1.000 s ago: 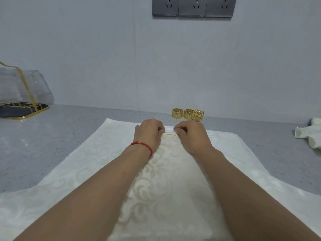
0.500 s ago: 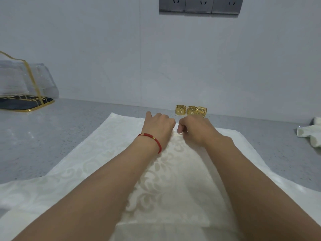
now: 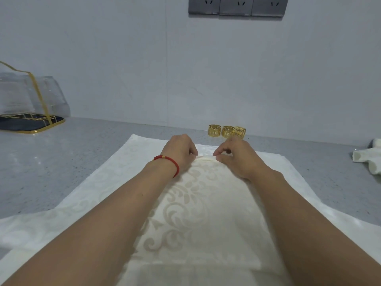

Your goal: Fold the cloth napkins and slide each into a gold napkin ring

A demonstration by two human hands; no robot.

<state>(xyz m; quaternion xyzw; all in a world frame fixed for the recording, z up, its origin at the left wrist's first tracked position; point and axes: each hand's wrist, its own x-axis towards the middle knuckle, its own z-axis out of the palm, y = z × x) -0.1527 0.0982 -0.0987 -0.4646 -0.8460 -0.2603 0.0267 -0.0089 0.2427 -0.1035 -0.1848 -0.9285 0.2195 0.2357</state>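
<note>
A cream damask napkin lies folded lengthwise on a larger white patterned cloth spread over the grey counter. My left hand, with a red cord on its wrist, pinches the napkin's far edge. My right hand pinches the same edge a little to the right, thumb and forefinger together. Three gold napkin rings stand in a row by the wall just beyond my right hand, apart from it.
A gold wire rack with a clear cover stands at the far left. Another crumpled white napkin lies at the right edge. The wall with grey sockets closes the counter behind the rings.
Both hands moved slightly apart along the napkin's far edge, so a short stretch of the folded edge now shows between them. The rings have not moved.
</note>
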